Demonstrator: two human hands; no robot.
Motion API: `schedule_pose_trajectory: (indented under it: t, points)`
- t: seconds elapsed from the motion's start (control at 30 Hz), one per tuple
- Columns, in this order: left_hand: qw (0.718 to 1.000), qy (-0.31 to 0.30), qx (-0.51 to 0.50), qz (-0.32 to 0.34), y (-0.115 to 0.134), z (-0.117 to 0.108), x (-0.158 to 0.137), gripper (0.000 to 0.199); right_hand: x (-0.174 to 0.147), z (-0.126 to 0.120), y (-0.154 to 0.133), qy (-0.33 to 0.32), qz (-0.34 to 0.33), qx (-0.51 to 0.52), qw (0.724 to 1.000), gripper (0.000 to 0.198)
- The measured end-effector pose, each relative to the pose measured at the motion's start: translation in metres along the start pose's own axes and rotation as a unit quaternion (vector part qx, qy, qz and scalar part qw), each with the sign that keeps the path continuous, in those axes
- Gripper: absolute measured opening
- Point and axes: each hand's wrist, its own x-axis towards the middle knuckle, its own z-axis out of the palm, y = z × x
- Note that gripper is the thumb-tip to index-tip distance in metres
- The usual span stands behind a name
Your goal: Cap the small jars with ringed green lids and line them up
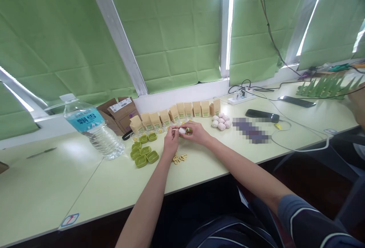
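My left hand (171, 141) and my right hand (196, 133) meet over the table, fingers closed on a small white rounded piece (182, 130). A bit of green shows under my right fingers, too covered to make out. Left of my hands sit several small olive-green square cups (140, 161), open side up. Several yellow loop-shaped pieces (179, 159) lie in a small pile just in front of my hands. To the right is a cluster of pale pink and white rounded lumps (221, 122). Behind my hands stands a row of small tan paper bags (155, 119) with green labels.
A large water bottle (92, 126) and an opened cardboard box (121, 113) stand at the left. At the right lie a black phone (262, 115), a second phone (297, 101), a power strip (242, 99) and a white cable (302, 150). A pen (41, 153) rests far left.
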Motion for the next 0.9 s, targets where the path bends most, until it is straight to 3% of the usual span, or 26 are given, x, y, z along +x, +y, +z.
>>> schedule_pose_trajectory:
  t: [0.37, 0.6, 0.8, 0.9]
  points:
    - [0.999, 0.011, -0.030, 0.004, -0.0013, -0.0043, 0.0020, 0.034, -0.0023, 0.0006, 0.0035, -0.004, 0.021, 0.016, 1.000, 0.033]
    - [0.999, -0.019, -0.031, 0.004, 0.0078, -0.0049, -0.0018, 0.033, 0.0008, -0.0035, 0.0047, 0.033, 0.058, 0.006, 0.998, 0.035]
    - [0.999, -0.038, 0.011, 0.018, 0.0066, -0.0012, -0.0032, 0.056, 0.0013, -0.0058, 0.0063, 0.046, 0.071, -0.006, 0.996, 0.033]
    - [0.999, -0.019, 0.039, 0.028, 0.0068, -0.0014, -0.0035, 0.055, 0.0008, -0.0054, 0.0053, 0.034, 0.085, 0.018, 0.996, 0.037]
